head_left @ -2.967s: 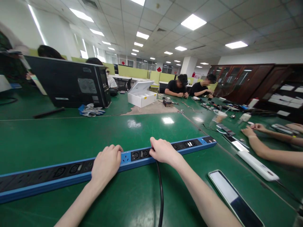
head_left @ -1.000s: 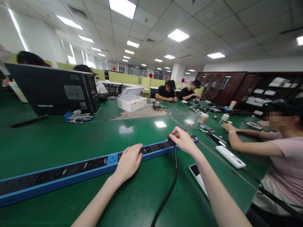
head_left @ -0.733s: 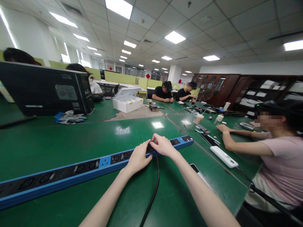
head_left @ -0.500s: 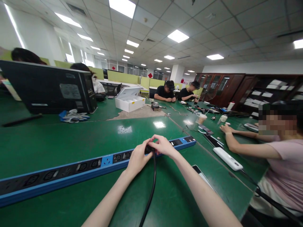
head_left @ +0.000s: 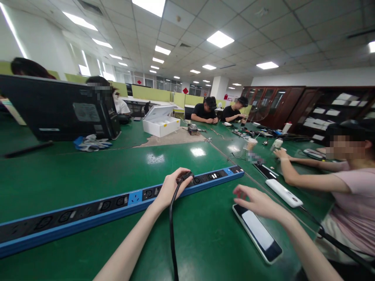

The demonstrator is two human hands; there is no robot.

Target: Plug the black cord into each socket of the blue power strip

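Observation:
A long blue power strip with black sockets lies across the green table. My left hand is closed round the black plug of a thick black cable, right at the strip. The cable runs down toward me. My right hand hovers with fingers spread above a flat white-and-black device, holding nothing.
A person in a pink shirt sits at my right, arms on the table beside a white power strip. A black monitor, gloves and an open white box stand farther back. Two people in black sit at the far end.
My right hand has let go of the plug and moved right, over the flat device. My left hand now holds the plug alone at the strip.

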